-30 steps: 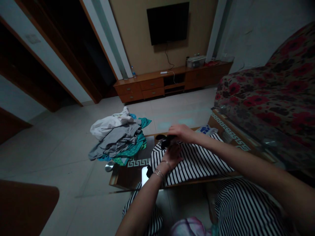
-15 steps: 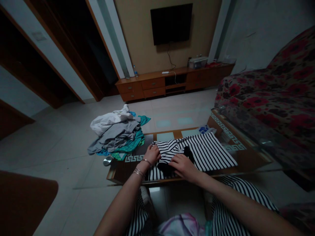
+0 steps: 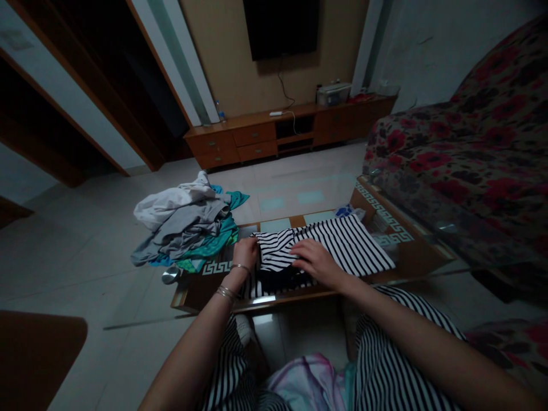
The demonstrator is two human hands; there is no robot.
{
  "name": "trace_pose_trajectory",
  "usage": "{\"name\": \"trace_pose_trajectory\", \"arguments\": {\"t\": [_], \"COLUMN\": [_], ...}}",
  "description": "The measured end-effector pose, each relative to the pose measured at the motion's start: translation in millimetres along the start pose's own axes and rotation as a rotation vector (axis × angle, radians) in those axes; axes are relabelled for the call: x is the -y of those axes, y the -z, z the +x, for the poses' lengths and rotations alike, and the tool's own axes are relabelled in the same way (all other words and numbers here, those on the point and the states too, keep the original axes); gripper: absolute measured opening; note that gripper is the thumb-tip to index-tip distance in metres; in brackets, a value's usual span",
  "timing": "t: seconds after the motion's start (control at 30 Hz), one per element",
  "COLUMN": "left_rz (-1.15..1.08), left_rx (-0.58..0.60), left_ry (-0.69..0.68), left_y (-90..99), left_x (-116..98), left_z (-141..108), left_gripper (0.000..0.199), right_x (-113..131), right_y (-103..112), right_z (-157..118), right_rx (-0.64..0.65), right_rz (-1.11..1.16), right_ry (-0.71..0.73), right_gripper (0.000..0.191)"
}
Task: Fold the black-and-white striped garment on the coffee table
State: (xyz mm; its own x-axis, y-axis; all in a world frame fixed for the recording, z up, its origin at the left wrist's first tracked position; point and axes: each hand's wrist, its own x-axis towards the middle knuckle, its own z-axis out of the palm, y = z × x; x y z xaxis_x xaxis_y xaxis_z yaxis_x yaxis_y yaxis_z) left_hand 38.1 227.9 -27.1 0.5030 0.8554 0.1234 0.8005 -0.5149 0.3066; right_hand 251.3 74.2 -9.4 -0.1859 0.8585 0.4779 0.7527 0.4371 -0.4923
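A black-and-white striped garment (image 3: pixel 338 245) with a black part lies across the glass coffee table (image 3: pixel 396 233). Part of it is folded over on the left. My left hand (image 3: pixel 245 254), with bangles at its wrist, is closed at the garment's left edge, pinching the cloth; its fingertips are mostly hidden. Fingers spread, my right hand (image 3: pixel 319 264) rests on the middle of the garment, just above the black part.
A heap of clothes (image 3: pixel 184 222), white, grey and teal, sits at the table's left end near a round metal knob (image 3: pixel 171 275). Beyond are a wooden TV cabinet (image 3: pixel 257 137) and a wall-mounted television (image 3: pixel 282 28). A flowered sofa (image 3: pixel 454 154) stands on the right.
My left hand has moved to the garment's left edge and closed there. My right hand has shifted off the black part, which now lies straighter along the near side. The view has tilted down slightly.
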Motion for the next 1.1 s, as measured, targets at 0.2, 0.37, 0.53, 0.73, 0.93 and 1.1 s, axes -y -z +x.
{"name": "trace_pose_trajectory", "arguments": {"t": [0.2,0.37,0.53,0.73,0.93,1.1], "left_rz": [-0.159,-0.051,0.006,-0.076,0.232,0.286], "left_rx": [0.157,0.319,0.214,0.020,-0.034,-0.135], "left_ry": [0.055,-0.027,0.088,0.172,0.064,0.024], "left_y": [8.0,8.3,5.5,-13.5,-23.4,-15.8], "left_x": [-16.5,-10.0,-10.6,-24.0,-36.4,-49.0], "left_z": [-34.5,-44.6,-33.9,-17.5,-27.0,-29.6], "left_gripper": [0.029,0.025,0.021,0.044,0.035,0.037], "right_x": [-50.1,-57.2,-66.3,-74.4,-80.2,-73.6], "right_y": [4.4,-2.8,-3.3,-22.5,-26.7,-23.0], "right_z": [-1.4,7.6,26.8,48.0,58.4,58.7], "right_rx": [0.098,0.335,0.305,0.342,0.227,0.070], "right_rz": [0.025,-0.012,-0.132,-0.121,-0.176,-0.313], "right_ry": [-0.213,-0.182,-0.444,-0.437,-0.715,-0.625], "right_gripper": [0.032,0.013,0.030,0.029,0.032,0.030]}}
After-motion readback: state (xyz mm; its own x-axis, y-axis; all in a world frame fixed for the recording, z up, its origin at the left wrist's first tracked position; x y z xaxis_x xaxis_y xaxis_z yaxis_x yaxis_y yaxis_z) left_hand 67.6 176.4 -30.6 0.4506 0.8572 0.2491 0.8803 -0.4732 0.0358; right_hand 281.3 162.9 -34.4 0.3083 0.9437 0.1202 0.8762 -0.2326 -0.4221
